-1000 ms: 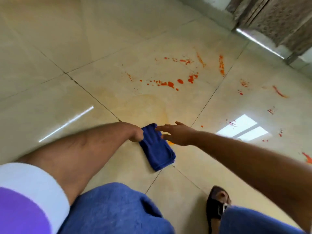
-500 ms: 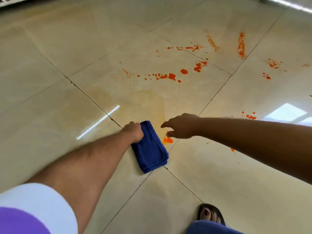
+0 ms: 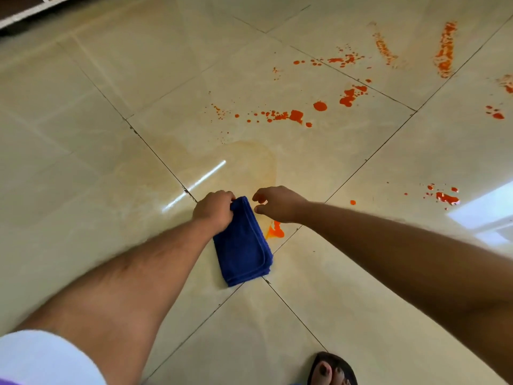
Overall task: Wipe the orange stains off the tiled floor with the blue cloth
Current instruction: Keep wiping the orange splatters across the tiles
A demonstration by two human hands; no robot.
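While left hand [image 3: 215,211] grips blue cloth [image 3: 242,245] (folded), right hand [image 3: 279,204] loosely curled, empty

One folded dark-blue terry cloth [image 3: 243,243] lies on the glossy cream tiled floor [image 3: 83,134]. Two bare hands and one sandalled foot [image 3: 331,369] show. The scattered orange stains [image 3: 295,115] are too many to count.

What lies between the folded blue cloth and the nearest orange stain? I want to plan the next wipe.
Nothing visible. The folded blue cloth, gripped by the left hand, lies right beside the nearest orange stain; only bare tiled floor separates them. The right hand hovers just beyond the stain.
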